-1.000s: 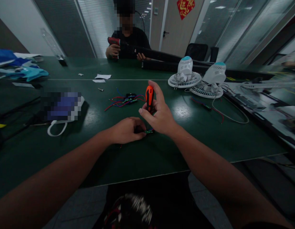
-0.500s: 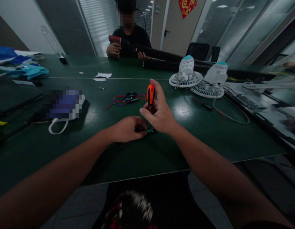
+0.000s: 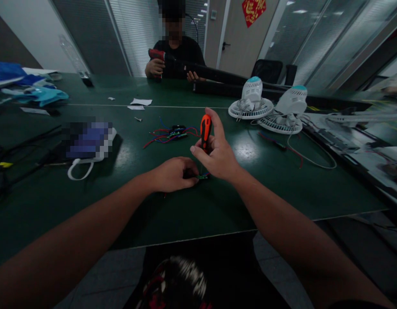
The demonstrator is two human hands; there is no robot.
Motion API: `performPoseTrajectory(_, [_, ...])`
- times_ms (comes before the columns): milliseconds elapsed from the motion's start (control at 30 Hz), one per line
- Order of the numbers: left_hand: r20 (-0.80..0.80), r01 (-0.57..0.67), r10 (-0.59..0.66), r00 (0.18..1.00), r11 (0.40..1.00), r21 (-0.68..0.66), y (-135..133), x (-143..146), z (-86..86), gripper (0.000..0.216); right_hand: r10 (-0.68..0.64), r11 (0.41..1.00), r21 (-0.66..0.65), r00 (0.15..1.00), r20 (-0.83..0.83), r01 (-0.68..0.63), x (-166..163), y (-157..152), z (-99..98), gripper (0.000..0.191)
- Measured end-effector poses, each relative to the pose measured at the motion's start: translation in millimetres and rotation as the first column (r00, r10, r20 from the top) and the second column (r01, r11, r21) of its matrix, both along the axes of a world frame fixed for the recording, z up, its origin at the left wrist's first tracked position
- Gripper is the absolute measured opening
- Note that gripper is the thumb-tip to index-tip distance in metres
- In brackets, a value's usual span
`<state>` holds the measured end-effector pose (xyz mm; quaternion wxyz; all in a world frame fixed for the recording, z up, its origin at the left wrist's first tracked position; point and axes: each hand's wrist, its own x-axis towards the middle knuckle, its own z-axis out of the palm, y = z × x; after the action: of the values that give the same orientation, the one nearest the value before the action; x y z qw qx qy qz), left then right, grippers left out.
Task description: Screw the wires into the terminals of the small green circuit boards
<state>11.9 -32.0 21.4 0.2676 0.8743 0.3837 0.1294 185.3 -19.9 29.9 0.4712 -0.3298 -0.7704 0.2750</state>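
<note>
Green table point(image 3: 314, 184), screwdriver point(image 3: 205, 128) upright as before

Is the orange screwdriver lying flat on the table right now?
No, the right hand grips the orange screwdriver upright above the small circuit board that the left hand holds on the green table.

The screwdriver point(image 3: 205, 128) has a smooth plastic handle, orange and black, slightly glossy. The small circuit board point(image 3: 203, 176) looks like hard green laminate. The desk point(image 3: 282, 180) has a smooth dark green top, mostly matt, with a soft sheen where light falls. The loose wires point(image 3: 166, 135) have shiny plastic sleeves. The fans point(image 3: 250, 101) are white moulded plastic. The paper scraps point(image 3: 141, 102) are matt white; the blue cloth point(image 3: 40, 95) is soft and crumpled.
</note>
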Motion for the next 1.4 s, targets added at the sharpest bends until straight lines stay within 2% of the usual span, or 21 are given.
performPoseTrajectory(200, [-0.005,-0.018,0.018,1.0,0.997,-0.069,-1.0,0.3,1.9,0.017,0.023,1.0,-0.005,0.999,-0.033,-0.023,-0.3,1.3,-1.5,0.085])
performPoseTrajectory(500, [-0.003,-0.02,0.02,1.0,0.996,-0.088,-1.4,-0.2,1.5,0.019,0.016,1.0,-0.001,0.999,-0.038,-0.016,-0.3,1.4,-1.3,0.086])
performPoseTrajectory(933, [-0.022,-0.018,0.016,1.0,0.996,-0.086,-2.9,-0.2,4.1,0.019,0.022,0.999,0.032,0.999,-0.029,-0.021,-1.3,1.5,-2.4,0.085])
performPoseTrajectory(1400, [-0.034,-0.017,0.015,0.999,0.998,-0.055,-2.1,-0.6,2.9,0.02,0.027,1.0,0.011,0.999,-0.027,-0.027,-1.1,1.8,-2.7,0.085])
